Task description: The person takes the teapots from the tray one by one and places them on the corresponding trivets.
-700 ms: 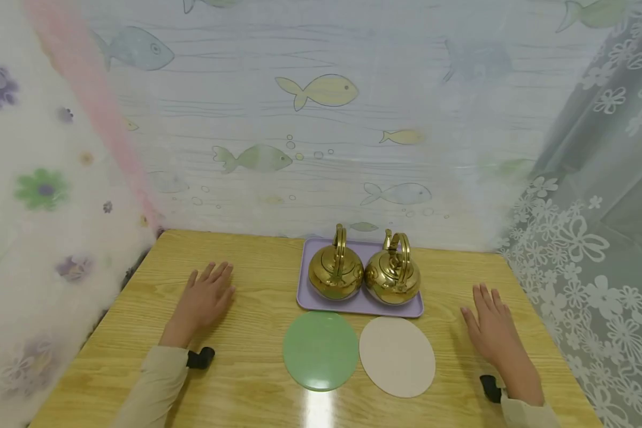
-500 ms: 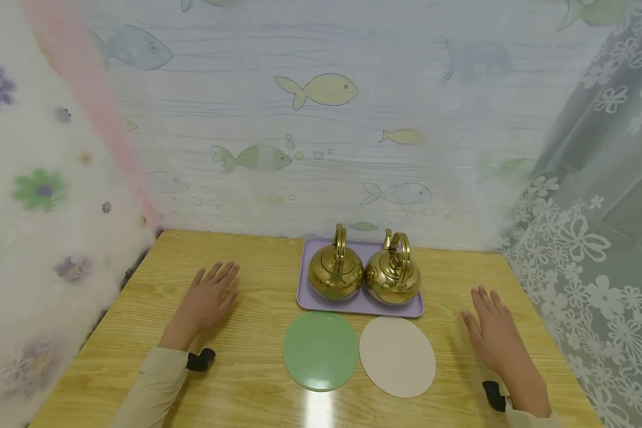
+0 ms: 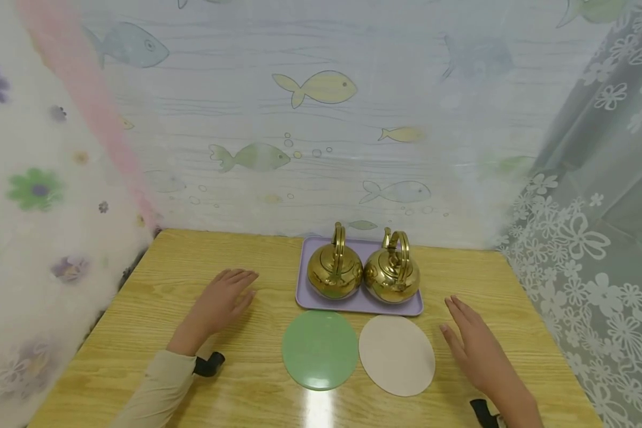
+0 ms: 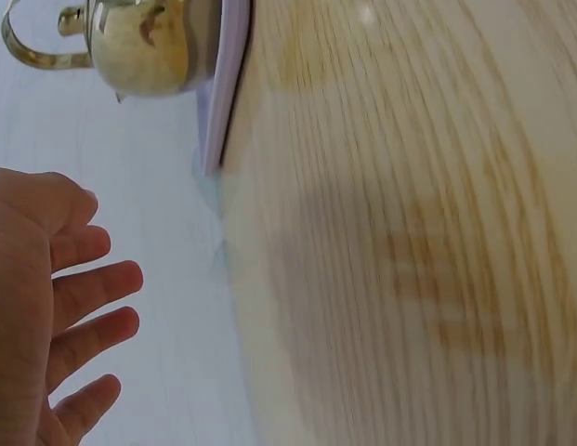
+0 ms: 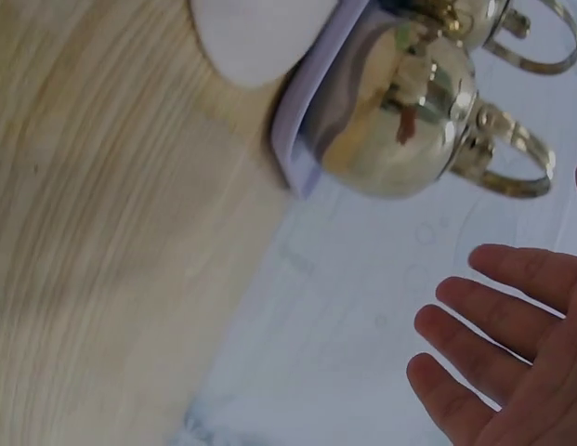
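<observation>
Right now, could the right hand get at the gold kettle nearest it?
Probably yes: the right hand holds nothing, and only wooden table and low purple tray seem to lie between it and that gold kettle.

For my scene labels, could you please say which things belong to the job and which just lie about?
Probably the job, between left hand and right hand:
two round golden metal kettles
rectangular lilac tray
flat green disc
flat cream disc

Background:
yellowish wooden table
pale fish-print sheet
</observation>
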Tool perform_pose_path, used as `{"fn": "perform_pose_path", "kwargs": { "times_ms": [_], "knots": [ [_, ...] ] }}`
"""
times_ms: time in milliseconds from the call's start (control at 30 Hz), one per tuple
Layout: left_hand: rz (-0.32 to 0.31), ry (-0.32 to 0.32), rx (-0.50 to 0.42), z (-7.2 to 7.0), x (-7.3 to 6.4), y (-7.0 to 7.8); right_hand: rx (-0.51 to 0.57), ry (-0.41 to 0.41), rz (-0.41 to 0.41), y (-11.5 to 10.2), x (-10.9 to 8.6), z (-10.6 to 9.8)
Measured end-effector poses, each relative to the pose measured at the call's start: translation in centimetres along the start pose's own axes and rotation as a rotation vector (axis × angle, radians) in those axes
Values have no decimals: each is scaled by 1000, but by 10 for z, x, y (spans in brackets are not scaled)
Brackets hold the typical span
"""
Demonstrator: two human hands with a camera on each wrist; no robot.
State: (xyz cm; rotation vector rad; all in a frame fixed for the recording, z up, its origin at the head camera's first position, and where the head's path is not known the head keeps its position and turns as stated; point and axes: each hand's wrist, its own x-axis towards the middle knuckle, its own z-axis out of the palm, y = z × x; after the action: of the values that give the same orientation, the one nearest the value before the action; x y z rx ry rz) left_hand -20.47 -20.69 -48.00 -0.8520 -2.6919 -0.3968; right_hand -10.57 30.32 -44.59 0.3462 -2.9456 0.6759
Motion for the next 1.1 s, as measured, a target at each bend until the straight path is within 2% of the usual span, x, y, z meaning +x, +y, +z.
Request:
{"fn": "perform_pose_path", "kwargs": {
  "times_ms": [233,400,533,633,867,1100],
  "knots": [
    [49,35,-102,9,8,15,40,51,-77,-16,0,15],
    [89,64,-168,23,15,22,138,42,-106,-29,5,28],
    [76,52,-242,34,19,23,227,36,-133,-41,13,36],
    [56,24,-294,40,22,24,264,39,-186,-50,21,42],
    [51,3,-325,48,28,25,355,40,-296,-64,44,56],
    [62,12,-338,53,29,26,467,118,-383,-69,65,70]
  ]
}}
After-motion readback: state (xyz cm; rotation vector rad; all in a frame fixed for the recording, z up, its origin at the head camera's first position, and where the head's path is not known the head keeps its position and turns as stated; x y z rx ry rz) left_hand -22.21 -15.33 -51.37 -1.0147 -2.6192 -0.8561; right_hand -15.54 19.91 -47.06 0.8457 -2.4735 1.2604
